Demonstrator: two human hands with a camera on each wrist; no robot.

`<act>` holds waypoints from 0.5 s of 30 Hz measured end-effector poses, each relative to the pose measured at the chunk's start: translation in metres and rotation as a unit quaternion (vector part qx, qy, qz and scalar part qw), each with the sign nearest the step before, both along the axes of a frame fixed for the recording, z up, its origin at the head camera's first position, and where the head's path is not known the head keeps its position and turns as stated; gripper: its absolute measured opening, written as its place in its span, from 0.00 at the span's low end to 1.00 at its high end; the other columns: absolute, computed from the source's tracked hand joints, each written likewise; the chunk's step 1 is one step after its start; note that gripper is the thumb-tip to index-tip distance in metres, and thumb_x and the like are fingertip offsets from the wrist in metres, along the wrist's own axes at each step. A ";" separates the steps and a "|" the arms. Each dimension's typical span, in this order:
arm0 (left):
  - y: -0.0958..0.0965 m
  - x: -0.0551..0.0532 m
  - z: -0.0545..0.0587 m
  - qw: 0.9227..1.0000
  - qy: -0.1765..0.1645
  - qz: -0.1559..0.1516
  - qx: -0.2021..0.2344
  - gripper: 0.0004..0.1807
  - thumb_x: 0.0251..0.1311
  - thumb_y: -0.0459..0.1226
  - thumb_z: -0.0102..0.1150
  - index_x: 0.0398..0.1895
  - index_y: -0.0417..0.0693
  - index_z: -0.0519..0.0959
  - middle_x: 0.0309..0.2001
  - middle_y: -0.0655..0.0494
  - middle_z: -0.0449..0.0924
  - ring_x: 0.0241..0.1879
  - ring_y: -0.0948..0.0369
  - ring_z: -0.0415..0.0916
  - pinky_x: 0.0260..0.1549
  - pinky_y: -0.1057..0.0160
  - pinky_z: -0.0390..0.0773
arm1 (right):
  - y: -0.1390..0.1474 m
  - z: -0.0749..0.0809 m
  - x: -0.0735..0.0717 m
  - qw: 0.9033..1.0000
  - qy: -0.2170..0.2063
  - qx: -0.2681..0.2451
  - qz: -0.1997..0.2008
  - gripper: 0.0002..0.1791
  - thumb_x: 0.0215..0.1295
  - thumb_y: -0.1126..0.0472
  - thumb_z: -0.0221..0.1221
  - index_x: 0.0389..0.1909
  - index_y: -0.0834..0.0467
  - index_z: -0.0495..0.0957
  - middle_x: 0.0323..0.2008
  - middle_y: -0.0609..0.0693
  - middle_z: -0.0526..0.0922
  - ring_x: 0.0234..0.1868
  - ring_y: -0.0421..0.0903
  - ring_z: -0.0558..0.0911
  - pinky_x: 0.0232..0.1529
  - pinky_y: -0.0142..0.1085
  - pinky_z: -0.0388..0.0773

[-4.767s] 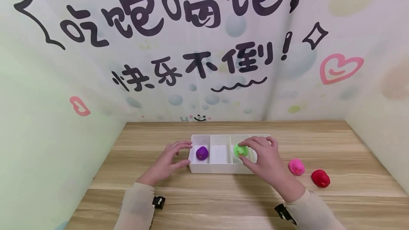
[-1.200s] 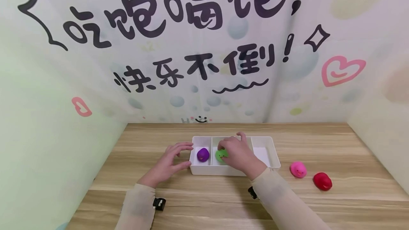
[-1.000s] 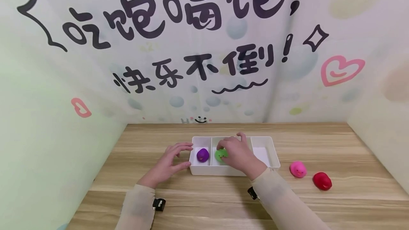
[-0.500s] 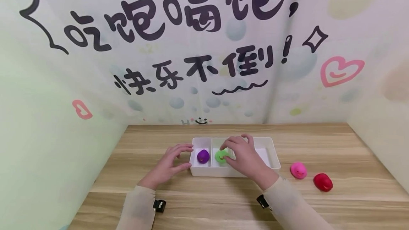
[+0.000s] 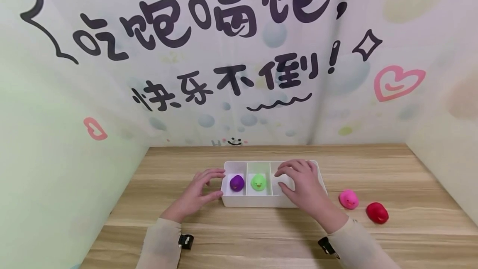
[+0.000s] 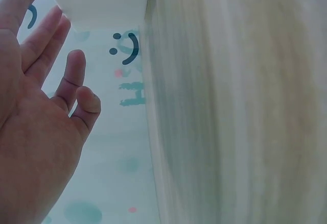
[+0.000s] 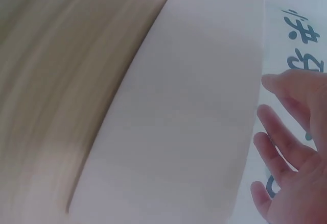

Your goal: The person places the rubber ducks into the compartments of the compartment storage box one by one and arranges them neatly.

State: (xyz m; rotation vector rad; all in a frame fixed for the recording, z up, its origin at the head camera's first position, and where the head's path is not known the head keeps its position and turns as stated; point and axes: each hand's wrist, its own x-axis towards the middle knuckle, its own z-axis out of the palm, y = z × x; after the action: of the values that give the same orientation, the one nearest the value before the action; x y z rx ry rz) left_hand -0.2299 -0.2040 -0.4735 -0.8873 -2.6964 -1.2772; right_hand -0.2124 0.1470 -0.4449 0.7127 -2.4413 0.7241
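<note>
A white divided box (image 5: 257, 201) stands on the table. A purple toy duck (image 5: 237, 183) sits in its leftmost compartment, and a smiling green toy duck (image 5: 258, 182) in the one beside it. My left hand (image 5: 194, 192) rests its fingertips and thumb at the box's left end, fingers fairly straight in the left wrist view. Over the right half of the box hovers my right hand (image 5: 304, 184), its thumb and fingers spread apart with nothing between them. It covers part of the right-hand compartments. The right wrist view shows its fingers (image 7: 278, 152) loosely bent above the box's front wall.
A pink toy duck (image 5: 349, 199) and a red toy duck (image 5: 377, 213) lie on the wooden table (image 5: 239, 235) to the right of the box. A printed cloth wall (image 5: 186, 123) rises behind the table, with pale walls at both sides.
My right hand carried the green duck leftward into the second compartment, let go of it, and has drawn back to the right. My left hand has stayed at the box's left end.
</note>
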 end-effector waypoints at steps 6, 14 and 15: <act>0.002 0.000 -0.001 1.000 0.001 -0.001 0.001 0.27 0.64 0.38 0.70 0.66 0.45 0.76 0.72 0.54 0.73 0.63 0.52 0.68 0.55 0.52 0.73 | 0.018 0.000 0.006 1.000 0.023 -0.020 -0.004 0.17 0.48 0.71 0.77 0.36 0.51 0.85 0.46 0.49 0.85 0.53 0.55 0.78 0.58 0.60 0.59; 0.001 0.000 -0.002 1.000 0.002 -0.001 0.005 0.28 0.64 0.38 0.70 0.66 0.45 0.76 0.72 0.53 0.73 0.63 0.52 0.67 0.54 0.52 0.73 | 0.047 -0.003 0.020 0.998 0.053 -0.012 -0.007 0.19 0.48 0.70 0.75 0.40 0.52 0.84 0.47 0.50 0.84 0.51 0.55 0.79 0.57 0.58 0.59; 0.001 -0.001 -0.002 1.000 0.002 0.000 0.005 0.28 0.64 0.38 0.70 0.66 0.45 0.76 0.72 0.54 0.72 0.63 0.52 0.67 0.54 0.52 0.73 | 0.050 -0.003 0.022 0.998 0.058 -0.011 -0.012 0.20 0.47 0.70 0.76 0.41 0.52 0.84 0.47 0.50 0.84 0.51 0.55 0.79 0.56 0.58 0.59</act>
State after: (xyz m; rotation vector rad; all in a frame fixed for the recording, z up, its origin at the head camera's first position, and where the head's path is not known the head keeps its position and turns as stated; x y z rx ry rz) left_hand -0.2306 -0.2033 -0.4756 -0.8886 -2.6850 -1.2854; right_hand -0.1907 0.1975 -0.4475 0.6968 -2.3288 0.6806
